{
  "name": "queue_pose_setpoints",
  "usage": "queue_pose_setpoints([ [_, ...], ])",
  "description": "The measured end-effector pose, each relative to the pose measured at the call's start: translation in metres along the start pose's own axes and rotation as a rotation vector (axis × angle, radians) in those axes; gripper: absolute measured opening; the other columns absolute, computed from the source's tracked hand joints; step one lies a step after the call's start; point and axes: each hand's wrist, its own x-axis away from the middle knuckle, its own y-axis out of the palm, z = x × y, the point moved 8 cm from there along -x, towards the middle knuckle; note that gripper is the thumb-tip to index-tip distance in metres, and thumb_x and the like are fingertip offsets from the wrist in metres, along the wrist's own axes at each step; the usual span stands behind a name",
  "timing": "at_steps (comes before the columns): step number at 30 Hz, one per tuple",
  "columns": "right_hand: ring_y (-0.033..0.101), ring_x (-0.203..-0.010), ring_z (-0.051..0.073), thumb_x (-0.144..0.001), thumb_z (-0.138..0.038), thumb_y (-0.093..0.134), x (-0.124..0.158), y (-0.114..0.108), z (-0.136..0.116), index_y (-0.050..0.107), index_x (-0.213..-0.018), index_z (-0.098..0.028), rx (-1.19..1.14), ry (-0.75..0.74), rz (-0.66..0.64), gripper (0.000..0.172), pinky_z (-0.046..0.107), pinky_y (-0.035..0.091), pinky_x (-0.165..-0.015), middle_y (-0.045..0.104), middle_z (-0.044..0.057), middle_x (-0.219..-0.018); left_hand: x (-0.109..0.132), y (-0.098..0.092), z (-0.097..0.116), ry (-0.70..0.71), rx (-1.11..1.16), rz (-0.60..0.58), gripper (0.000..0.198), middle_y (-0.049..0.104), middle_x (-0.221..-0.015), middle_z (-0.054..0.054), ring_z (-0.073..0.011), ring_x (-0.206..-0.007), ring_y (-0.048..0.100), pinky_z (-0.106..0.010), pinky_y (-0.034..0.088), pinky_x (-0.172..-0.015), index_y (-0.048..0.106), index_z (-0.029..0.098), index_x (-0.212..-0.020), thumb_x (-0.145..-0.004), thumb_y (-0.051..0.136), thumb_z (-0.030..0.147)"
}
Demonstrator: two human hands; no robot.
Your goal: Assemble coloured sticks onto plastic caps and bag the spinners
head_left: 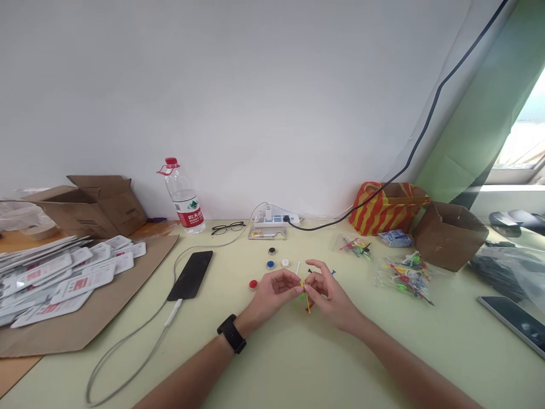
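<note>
Both hands meet over the table, pinching a thin yellow plastic piece (308,304) between their fingertips. My left hand (275,294), with a black watch on its wrist, is closed on the piece from the left. My right hand (332,295) grips it from the right, index finger raised. Under and around the fingers lie small coloured parts: a red piece (310,308), a white stick (298,267) and a blue piece (333,272), partly hidden. Left of these are small round discs: red (253,284), blue (270,264), white (285,263) and black (272,251).
Clear bags of coloured parts (406,275) lie right, before a brown box (449,236) and striped bag (366,210). Left are a cabled phone (191,275), water bottle (185,199) and stacked white packets (63,281). Glasses (227,228) and a power strip (276,218) sit behind.
</note>
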Motion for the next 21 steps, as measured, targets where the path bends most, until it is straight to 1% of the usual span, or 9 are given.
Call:
queue_pose_setpoints([
  [3,0.059,-0.074,0.016,-0.091,-0.054,0.067,-0.003,-0.004,0.007,0.049,-0.129,-0.026,-0.109,0.102,-0.019,0.05,0.036,0.055,-0.074,0.058,-0.002,-0.085,0.001,0.001,0.006,0.049,-0.138,0.019,0.025,0.073,-0.099,-0.008,-0.0223,-0.093,0.071,-0.035,0.056,-0.087,0.072,0.018,-0.102,-0.089,0.076,0.038],
  [5,0.059,-0.075,0.016,-0.089,-0.054,0.068,-0.007,-0.013,0.009,0.056,-0.122,-0.023,-0.1,0.126,-0.001,0.046,0.035,0.053,-0.073,0.06,-0.001,-0.084,0.001,-0.007,0.013,0.101,-0.332,0.108,0.025,0.074,-0.103,-0.008,-0.0223,-0.093,0.07,-0.035,0.055,-0.085,0.072,0.021,-0.107,-0.091,0.072,0.04],
  [8,0.057,-0.069,0.016,-0.09,-0.048,0.064,-0.015,-0.042,0.005,0.059,-0.115,-0.021,0.045,0.075,0.104,0.038,0.032,0.049,-0.066,0.058,-0.001,-0.081,0.003,-0.029,0.028,0.187,-0.658,0.312,0.022,0.074,-0.109,-0.007,-0.0234,-0.098,0.068,-0.036,0.053,-0.085,0.07,0.024,-0.11,-0.095,0.065,0.039],
  [10,0.054,-0.065,0.016,-0.089,-0.04,0.06,-0.019,-0.07,0.0,0.059,-0.113,-0.02,0.238,0.019,0.223,0.031,0.031,0.045,-0.062,0.057,-0.002,-0.077,0.003,-0.043,0.032,0.223,-0.846,0.39,0.021,0.073,-0.112,-0.007,-0.0262,-0.106,0.065,-0.039,0.051,-0.091,0.069,0.024,-0.113,-0.095,0.062,0.034],
  [13,0.053,-0.062,0.018,-0.085,-0.027,0.058,-0.018,-0.11,-0.005,0.061,-0.108,-0.021,0.666,-0.014,0.399,0.024,0.031,0.041,-0.062,0.055,-0.003,-0.07,0.001,-0.058,0.025,0.208,-1.065,0.4,0.031,0.069,-0.124,-0.01,-0.0305,-0.116,0.059,-0.045,0.047,-0.099,0.066,0.022,-0.124,-0.094,0.06,0.026],
  [15,0.056,-0.065,0.02,-0.082,-0.022,0.057,-0.016,-0.125,-0.001,0.062,-0.108,-0.022,0.928,0.05,0.407,0.026,0.032,0.039,-0.063,0.056,-0.002,-0.067,0.0,-0.064,0.017,0.188,-1.156,0.384,0.038,0.066,-0.133,-0.013,-0.033,-0.122,0.057,-0.048,0.045,-0.103,0.064,0.022,-0.13,-0.093,0.06,0.023],
  [16,0.058,-0.067,0.022,-0.082,-0.02,0.057,-0.015,-0.13,0.003,0.063,-0.111,-0.022,1.029,0.095,0.385,0.029,0.032,0.039,-0.063,0.059,-0.001,-0.068,0.0,-0.066,0.013,0.171,-1.184,0.377,0.039,0.066,-0.135,-0.013,-0.0341,-0.124,0.056,-0.049,0.044,-0.103,0.065,0.022,-0.13,-0.092,0.059,0.022],
  [18,0.063,-0.074,0.025,-0.083,-0.018,0.056,-0.012,-0.134,0.009,0.063,-0.117,-0.021,1.175,0.161,0.354,0.035,0.033,0.038,-0.063,0.065,0.003,-0.075,-0.001,-0.068,0.007,0.133,-1.209,0.36,0.035,0.07,-0.128,-0.013,-0.0346,-0.122,0.058,-0.048,0.044,-0.099,0.068,0.023,-0.126,-0.092,0.057,0.02],
  [21,0.066,-0.091,0.028,-0.088,-0.019,0.055,-0.011,-0.123,0.006,0.063,-0.119,-0.02,1.23,0.098,0.303,0.032,0.036,0.042,-0.07,0.072,0.01,-0.098,-0.001,-0.068,0.005,0.089,-1.226,0.356,0.025,0.076,-0.103,-0.01,-0.0332,-0.107,0.063,-0.043,0.045,-0.088,0.071,0.023,-0.112,-0.092,0.055,0.019],
])
